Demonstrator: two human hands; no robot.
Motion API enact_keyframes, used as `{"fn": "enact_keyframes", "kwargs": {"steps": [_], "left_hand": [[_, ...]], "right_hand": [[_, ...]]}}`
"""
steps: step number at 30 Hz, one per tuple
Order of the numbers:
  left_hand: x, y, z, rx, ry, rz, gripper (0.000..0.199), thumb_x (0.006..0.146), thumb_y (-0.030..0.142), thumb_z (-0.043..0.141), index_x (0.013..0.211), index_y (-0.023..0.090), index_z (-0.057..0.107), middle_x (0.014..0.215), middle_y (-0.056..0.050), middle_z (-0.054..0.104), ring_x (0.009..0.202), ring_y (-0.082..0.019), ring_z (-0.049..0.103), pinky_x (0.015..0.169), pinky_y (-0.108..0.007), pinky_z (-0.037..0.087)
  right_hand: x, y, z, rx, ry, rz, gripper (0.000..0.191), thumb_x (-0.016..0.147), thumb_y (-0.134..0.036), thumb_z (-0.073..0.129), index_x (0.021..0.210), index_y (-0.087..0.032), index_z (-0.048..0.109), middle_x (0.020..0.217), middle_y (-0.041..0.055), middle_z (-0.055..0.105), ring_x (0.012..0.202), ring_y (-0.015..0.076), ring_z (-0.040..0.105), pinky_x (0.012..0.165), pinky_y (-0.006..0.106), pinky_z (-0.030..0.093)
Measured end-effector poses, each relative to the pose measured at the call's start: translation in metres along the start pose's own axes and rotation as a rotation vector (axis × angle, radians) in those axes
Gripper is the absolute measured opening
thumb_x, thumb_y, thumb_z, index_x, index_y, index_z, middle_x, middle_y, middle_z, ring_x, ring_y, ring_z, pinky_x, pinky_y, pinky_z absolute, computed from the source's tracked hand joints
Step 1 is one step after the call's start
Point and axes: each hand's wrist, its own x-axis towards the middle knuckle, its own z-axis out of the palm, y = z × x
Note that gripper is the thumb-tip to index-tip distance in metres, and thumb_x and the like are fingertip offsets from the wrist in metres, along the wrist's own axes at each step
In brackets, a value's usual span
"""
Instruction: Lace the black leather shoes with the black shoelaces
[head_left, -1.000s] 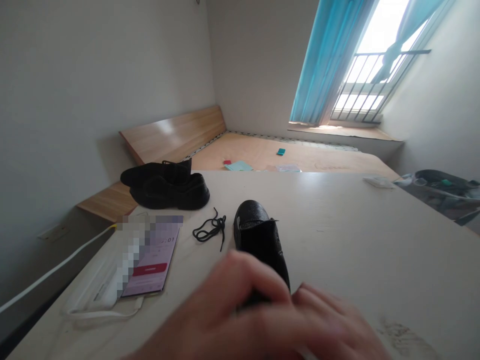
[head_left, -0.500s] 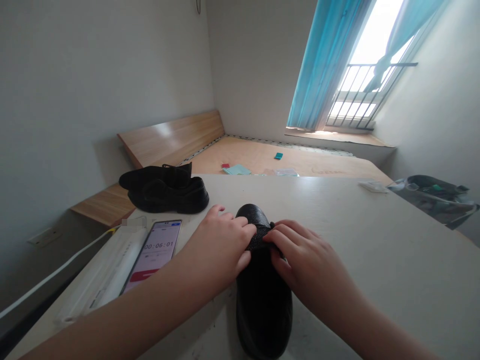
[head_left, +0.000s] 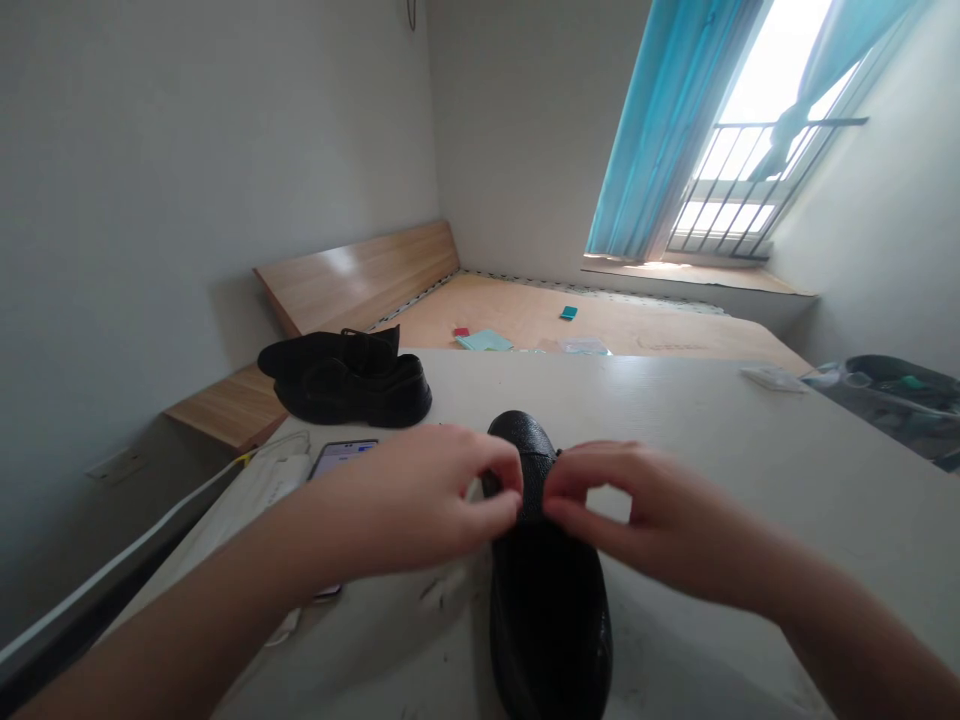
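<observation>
A black shoe (head_left: 551, 620) stands on the white table (head_left: 690, 430), its toe pointing away from me and its opening toward me. My left hand (head_left: 450, 495) is at the left side of the shoe's upper, thumb and fingertips pinched together. From the right, my right hand (head_left: 630, 500) pinches at the other side of the upper, close to the left fingertips. What the fingertips of either hand hold is too small and dark to make out.
More black shoes (head_left: 352, 385) lie at the table's back left. A phone (head_left: 345, 455) and a white power strip (head_left: 255, 500) with a cable are partly behind my left arm. A clear packet (head_left: 772, 379) lies at the back right, near a dark bin (head_left: 892, 400).
Both hands have gone from resting with spread fingers on the shoe's upper to pinching at its sides, wrists turned further outward. The whole view has shifted slightly, moving things to the right.
</observation>
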Motion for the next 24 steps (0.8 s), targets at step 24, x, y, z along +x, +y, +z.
{"fn": "enact_keyframes", "kwargs": {"steps": [24], "left_hand": [[0.016,-0.003,0.001,0.362,0.275,-0.209,0.031,0.09,0.034,0.038,0.083,0.021,0.064,0.073,-0.005,0.067,0.064,-0.02,0.061,0.051,-0.028,0.032]], "right_hand": [[0.018,0.047,0.054,0.374,0.33,-0.071,0.031,0.094,-0.036,0.043,0.114,-0.023,0.062,0.12,0.0068,0.055,0.117,0.019,0.045,0.105,0.038,0.031]]}}
